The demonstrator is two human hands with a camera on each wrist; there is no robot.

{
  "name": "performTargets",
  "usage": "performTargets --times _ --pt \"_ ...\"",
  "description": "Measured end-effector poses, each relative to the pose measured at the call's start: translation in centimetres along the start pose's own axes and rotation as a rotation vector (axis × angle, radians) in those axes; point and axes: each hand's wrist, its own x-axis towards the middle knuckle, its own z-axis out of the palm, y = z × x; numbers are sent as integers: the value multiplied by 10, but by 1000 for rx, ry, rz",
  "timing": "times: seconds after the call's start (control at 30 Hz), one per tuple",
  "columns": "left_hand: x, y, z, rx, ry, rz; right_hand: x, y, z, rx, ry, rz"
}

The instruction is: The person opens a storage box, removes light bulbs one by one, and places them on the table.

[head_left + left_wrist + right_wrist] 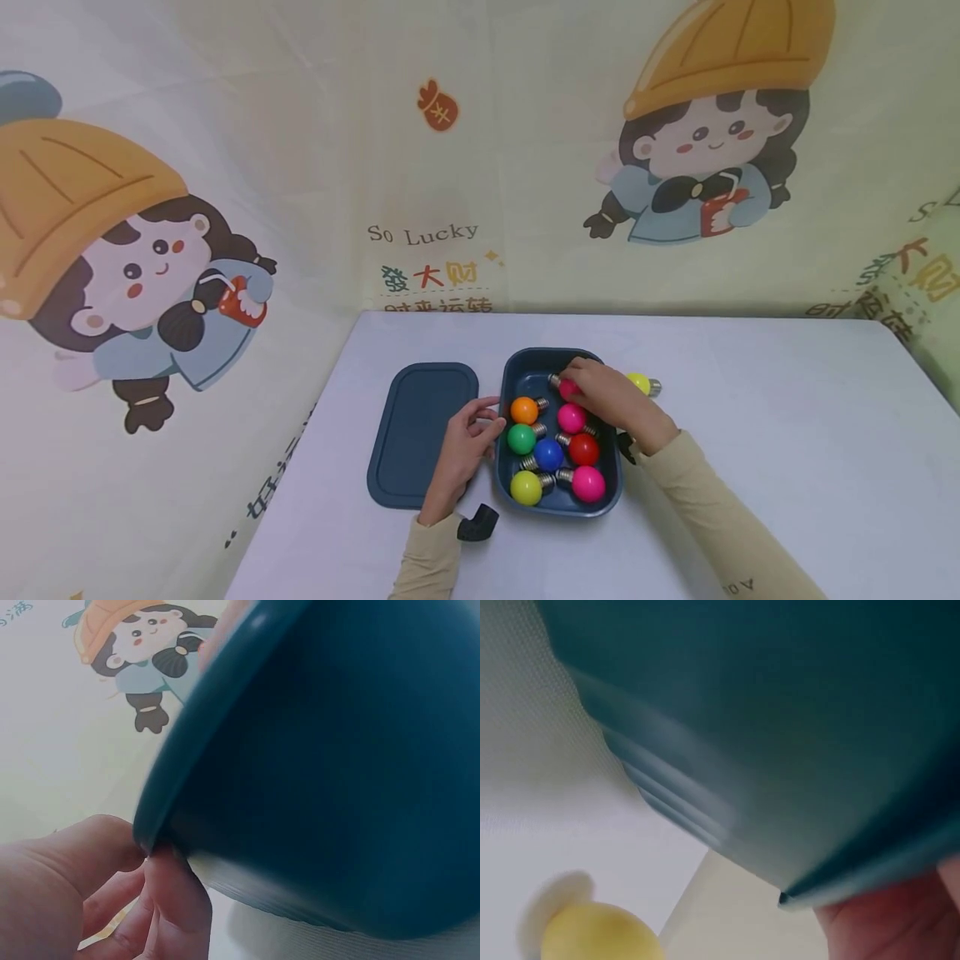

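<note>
A dark blue plastic box holds several coloured toy light bulbs, among them orange, green and blue ones. At the box's left side, my left hand pinches the rim between thumb and fingers; the left wrist view shows this grip close up beside the outer wall. My right hand reaches over the right rim into the far end and pinches a deep pink bulb, partly hidden by the fingers. In the right wrist view, the box wall hides the fingertips.
The flat dark blue lid lies on the white table left of the box. A yellow bulb lies on the table past the box's right side. Printed cloth hangs behind the table.
</note>
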Motion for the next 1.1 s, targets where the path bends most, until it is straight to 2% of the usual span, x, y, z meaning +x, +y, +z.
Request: performTargets --times 0.13,0.23,0.43,0.77,1.1 --pt "-6 12 0 4 -3 -14 -4 -3 -5 8 29 -17" --pt "-7 13 0 2 -5 -37 -7 -4 -9 8 69 -47" --pt "0 -2 -1 4 7 -27 -12 -7 -18 -2 116 -70" --pt "1 -1 0 21 6 6 -27 -11 -38 -8 156 -51" --pt "0 1 0 20 9 -1 -40 -7 -48 -56 179 -11"
